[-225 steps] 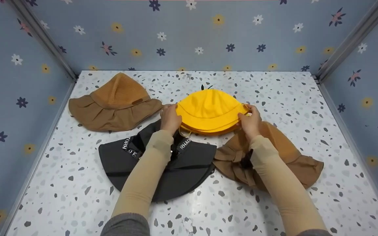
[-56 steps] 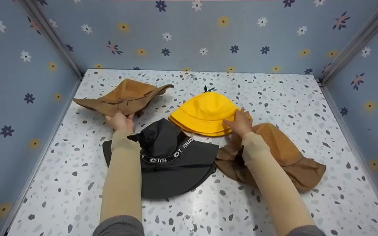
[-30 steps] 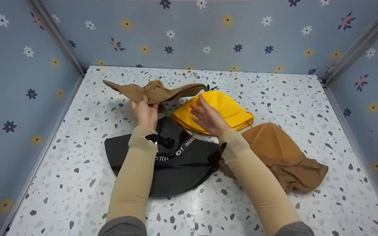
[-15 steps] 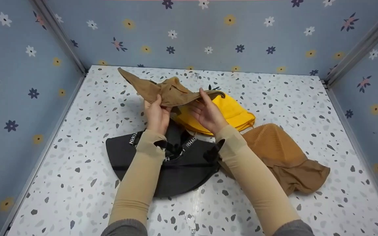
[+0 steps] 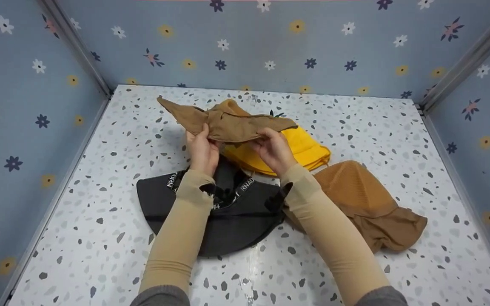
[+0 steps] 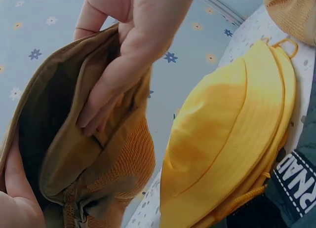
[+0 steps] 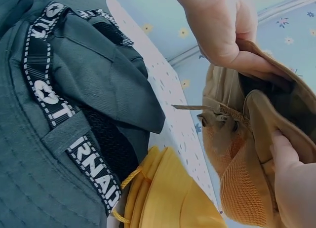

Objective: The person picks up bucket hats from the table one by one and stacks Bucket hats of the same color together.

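A brown bucket hat [image 5: 234, 126] with a ribbed, lighter crown is held up in front of me, brim toward me. My left hand [image 5: 203, 149] grips its brim edge, thumb on top and fingers beneath. Further right along the same edge, my right hand [image 5: 274, 149] pinches the brim. Both wrist views look into the hat's dark opening, where two layers of brim cloth show. Behind and below it lies a stack of yellow bucket hats [image 5: 306, 146] with a thin cord, partly hidden. Under my forearms is a black wide-brimmed hat [image 5: 236, 229] with a white-lettered band.
A second brown hat [image 5: 355, 191] lies to the right, partly covered by my right forearm. The white speckled tabletop [image 5: 79, 238] is enclosed at the back and sides by blue flowered panels [image 5: 245, 46].
Both hands were on the yellow hats. My left hand then lifted the brown hat from the back left and brought it rightward; my right hand left the yellow stack and took hold of its brim.
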A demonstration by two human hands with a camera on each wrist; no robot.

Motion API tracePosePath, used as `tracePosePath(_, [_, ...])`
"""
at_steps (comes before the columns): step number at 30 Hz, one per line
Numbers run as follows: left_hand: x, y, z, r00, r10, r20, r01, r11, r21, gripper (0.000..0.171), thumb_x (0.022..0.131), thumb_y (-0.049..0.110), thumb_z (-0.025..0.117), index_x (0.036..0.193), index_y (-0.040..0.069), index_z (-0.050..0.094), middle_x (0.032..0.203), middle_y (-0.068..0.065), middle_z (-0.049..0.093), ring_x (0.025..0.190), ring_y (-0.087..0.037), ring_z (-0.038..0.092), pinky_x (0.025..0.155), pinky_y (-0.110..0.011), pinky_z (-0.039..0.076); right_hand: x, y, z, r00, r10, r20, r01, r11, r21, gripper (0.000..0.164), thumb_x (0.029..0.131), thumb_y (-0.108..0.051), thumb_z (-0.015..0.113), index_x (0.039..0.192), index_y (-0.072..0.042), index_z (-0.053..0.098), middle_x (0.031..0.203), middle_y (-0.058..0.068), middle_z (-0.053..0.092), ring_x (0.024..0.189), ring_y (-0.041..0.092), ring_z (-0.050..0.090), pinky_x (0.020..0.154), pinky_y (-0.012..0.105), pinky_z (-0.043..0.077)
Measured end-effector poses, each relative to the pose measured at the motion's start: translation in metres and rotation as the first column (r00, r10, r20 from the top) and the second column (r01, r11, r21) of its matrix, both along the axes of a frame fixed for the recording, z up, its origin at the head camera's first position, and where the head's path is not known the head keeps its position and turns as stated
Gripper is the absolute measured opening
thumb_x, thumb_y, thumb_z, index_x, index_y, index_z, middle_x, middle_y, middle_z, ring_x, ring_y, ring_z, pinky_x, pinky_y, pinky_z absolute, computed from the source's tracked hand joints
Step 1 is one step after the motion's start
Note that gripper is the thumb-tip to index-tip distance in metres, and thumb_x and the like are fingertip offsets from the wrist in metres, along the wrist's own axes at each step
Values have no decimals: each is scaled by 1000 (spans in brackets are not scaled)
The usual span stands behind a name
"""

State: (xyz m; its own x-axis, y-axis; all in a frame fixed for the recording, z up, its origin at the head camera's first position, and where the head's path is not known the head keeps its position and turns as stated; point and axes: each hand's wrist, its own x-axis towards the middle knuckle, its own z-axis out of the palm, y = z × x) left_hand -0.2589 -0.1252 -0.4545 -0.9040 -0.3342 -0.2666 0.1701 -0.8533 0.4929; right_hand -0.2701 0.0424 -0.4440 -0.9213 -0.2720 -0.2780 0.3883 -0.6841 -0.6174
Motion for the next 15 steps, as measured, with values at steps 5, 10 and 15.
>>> tracePosePath(5, [-1,1,-2,1000,4,3,-4,1000,-2,53,105,7,42,152,28,30,136,-11,50,109,-25,60,76,-33,57,3,0,-2,999,-44,6,44,999,-16,24,94,10,39,110,2,54,101,12,67,92,21,65,82,36,55])
tracePosePath(10, [-2,0,-6,999,-8,49,12,998,-65,52,104,12,49,150,29,32,130,-6,55,107,-22,61,83,-32,55,3,0,-2,998,-55,-14,54,996,-77,39,93,15,35,127,-1,44,123,14,54,112,27,55,96,41,48])
tracePosePath(15, [-2,-2,-9,994,-17,106,31,991,-128,43,103,19,54,143,24,42,118,-2,59,103,-20,60,85,-34,51,4,-1,-2,998,-61,-20,58,989,-135,51,92,17,32,138,-4,34,134,15,45,126,30,45,110,47,36])
